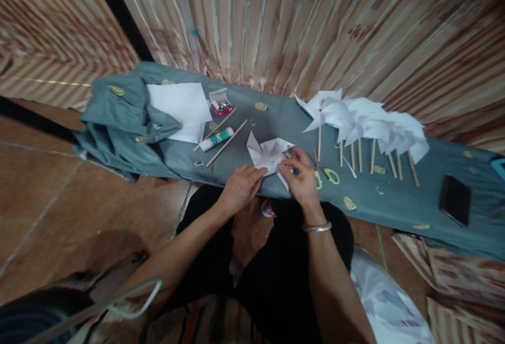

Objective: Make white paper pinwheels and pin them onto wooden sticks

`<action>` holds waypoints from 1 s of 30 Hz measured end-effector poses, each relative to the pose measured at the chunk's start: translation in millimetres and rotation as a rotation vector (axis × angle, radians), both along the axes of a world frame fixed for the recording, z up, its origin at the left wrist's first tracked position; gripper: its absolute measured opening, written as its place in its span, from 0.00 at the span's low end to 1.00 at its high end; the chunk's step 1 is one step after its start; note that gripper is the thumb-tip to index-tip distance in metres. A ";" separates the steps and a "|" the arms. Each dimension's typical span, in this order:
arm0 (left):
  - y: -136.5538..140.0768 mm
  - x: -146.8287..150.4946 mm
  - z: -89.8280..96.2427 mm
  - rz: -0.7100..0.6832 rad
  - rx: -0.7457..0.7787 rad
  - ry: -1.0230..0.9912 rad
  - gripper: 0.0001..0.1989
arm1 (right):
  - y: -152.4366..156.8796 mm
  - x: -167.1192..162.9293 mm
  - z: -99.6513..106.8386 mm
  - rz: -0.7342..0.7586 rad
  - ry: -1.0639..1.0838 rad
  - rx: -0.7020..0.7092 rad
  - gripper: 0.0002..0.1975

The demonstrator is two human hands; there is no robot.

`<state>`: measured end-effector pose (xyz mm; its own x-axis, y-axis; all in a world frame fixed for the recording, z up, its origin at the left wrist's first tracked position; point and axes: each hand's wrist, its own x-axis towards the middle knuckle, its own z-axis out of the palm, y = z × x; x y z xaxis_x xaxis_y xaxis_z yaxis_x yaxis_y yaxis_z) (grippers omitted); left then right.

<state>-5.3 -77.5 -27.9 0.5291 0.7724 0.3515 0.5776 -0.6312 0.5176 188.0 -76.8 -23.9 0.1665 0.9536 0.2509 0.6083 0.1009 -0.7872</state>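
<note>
A white paper pinwheel (270,152) without a stick lies at the front edge of the cloth-covered bench, its blades partly folded toward the middle. My left hand (245,183) pinches its near left edge with closed fingers. On the near right side, my right hand (300,175) grips the paper between thumb and fingers. Green-handled scissors (326,174) lie just right of my right hand, partly hidden by it. Left of the pinwheel are two wooden sticks (226,143) and a glue stick (216,139) between them.
Several finished pinwheels (365,118) on sticks lie in an overlapping row at the right. White paper sheets (179,104) and a small open box (221,103) of metal pins are at the back left. A phone (455,200) rests far right. A curtain (252,23) hangs behind the bench.
</note>
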 end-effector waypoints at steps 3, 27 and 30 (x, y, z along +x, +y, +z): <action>-0.7 0.0 -0.7 0.006 0.014 0.013 0.18 | 3.0 -5.0 -0.4 -0.016 -0.089 0.009 0.08; 1.2 1.4 -1.2 -0.061 -0.110 0.031 0.16 | 0.0 -24.4 0.8 -0.053 -0.330 0.007 0.08; 1.9 1.5 -1.0 -0.061 -0.115 0.033 0.16 | -0.3 -24.5 -0.5 -0.049 -0.331 0.011 0.09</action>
